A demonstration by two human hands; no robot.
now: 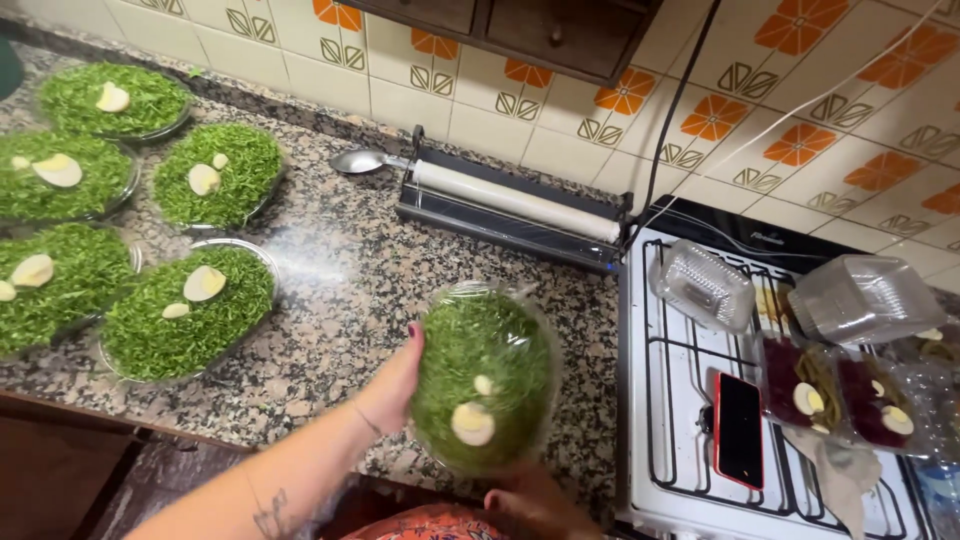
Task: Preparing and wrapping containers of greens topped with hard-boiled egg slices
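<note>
Both hands hold a wrapped tray of chopped greens tilted up over the granite counter, just left of the stove: the left hand grips its left edge, the right hand supports it from below. Five open trays of greens topped with egg slices lie on the counter to the left, and a film dispenser with a spoon beside it sits against the tiled wall. On the stove rest a red phone, empty clear lids and packed salads.
</note>
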